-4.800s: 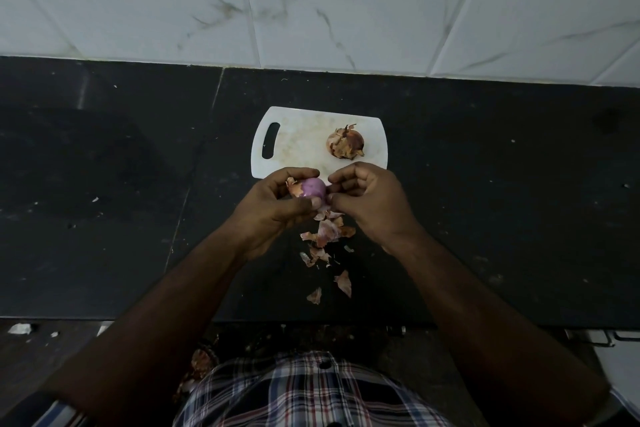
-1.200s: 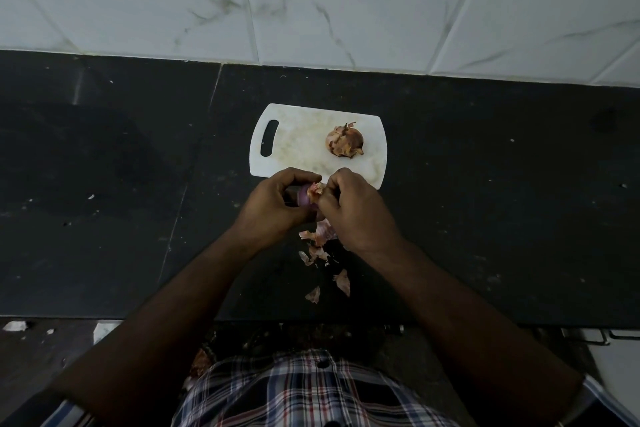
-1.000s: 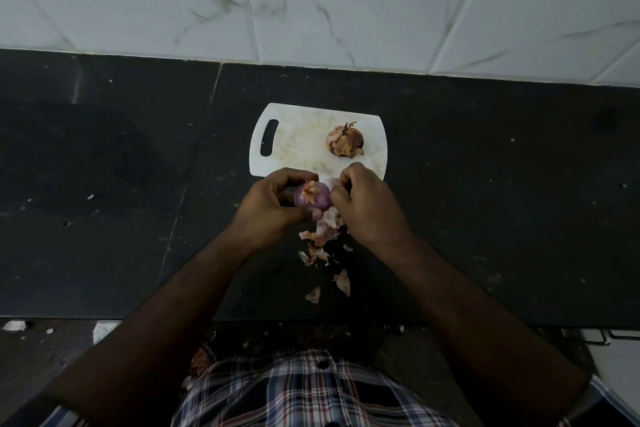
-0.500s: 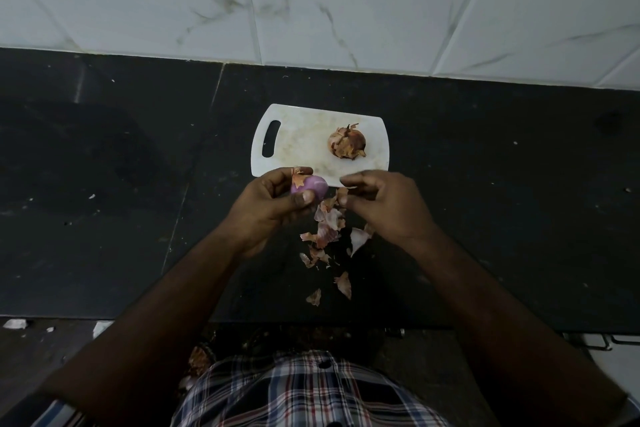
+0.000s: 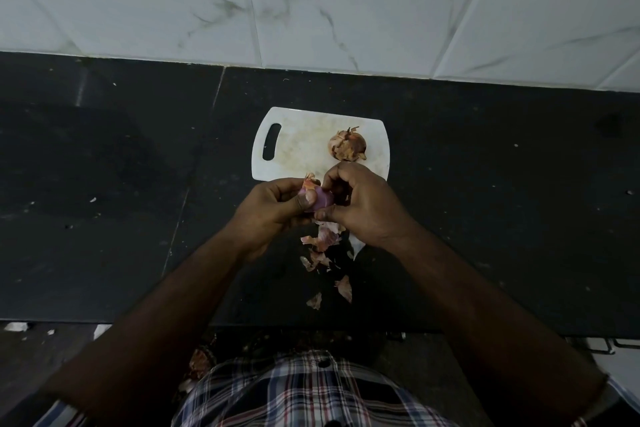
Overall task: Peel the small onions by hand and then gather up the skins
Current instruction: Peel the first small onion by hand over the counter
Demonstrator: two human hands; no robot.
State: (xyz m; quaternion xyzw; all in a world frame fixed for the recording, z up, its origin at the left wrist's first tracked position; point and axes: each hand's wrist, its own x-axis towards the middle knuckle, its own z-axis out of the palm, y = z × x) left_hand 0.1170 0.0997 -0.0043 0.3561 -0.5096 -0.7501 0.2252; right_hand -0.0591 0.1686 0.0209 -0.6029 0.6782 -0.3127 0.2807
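My left hand (image 5: 269, 210) grips a small purple onion (image 5: 321, 199), mostly bare, with a tuft of dry skin still on its top. My right hand (image 5: 363, 206) meets it from the right, fingers curled against the onion's side. A second onion (image 5: 347, 144), still in its brown skin, sits on the white cutting board (image 5: 301, 146) just beyond my hands. Loose skins (image 5: 323, 236) lie in a scatter on the black counter below my hands, trailing toward the front edge.
The black stone counter (image 5: 104, 201) runs left and right, backed by a white marble-tiled wall (image 5: 311, 0). Its front edge is close to my checked shirt (image 5: 298, 392). Some skin bits lie on the floor below.
My right hand had pulled away to the right and dropped a piece of skin; it has now come back against the onion. The left hand has kept hold of the onion.
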